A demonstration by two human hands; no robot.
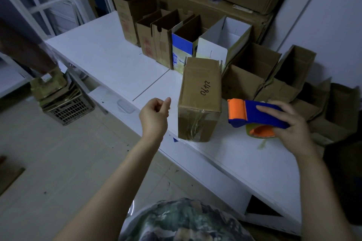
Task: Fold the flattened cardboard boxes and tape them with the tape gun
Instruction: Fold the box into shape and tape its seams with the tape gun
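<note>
white table (109, 55) holds open boxes (162, 45) beside wall (333, 15)

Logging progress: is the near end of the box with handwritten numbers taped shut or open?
Taped shut: the box lies on its side, near-end flaps closed, clear tape running down their seam.

Your left hand (154, 115) and right hand (291, 123) are bare. So are the left forearm (125, 172) and the right forearm (321, 186), uncovered all the way to the lower edge of the view. At the bottom centre you wear a camouflage garment (186, 221). Irregular blotches of dark green, brown and pale grey-white run into one another across the cloth. The fabric bulges in soft, rounded folds, and its upper edge makes a curved outline.
</note>
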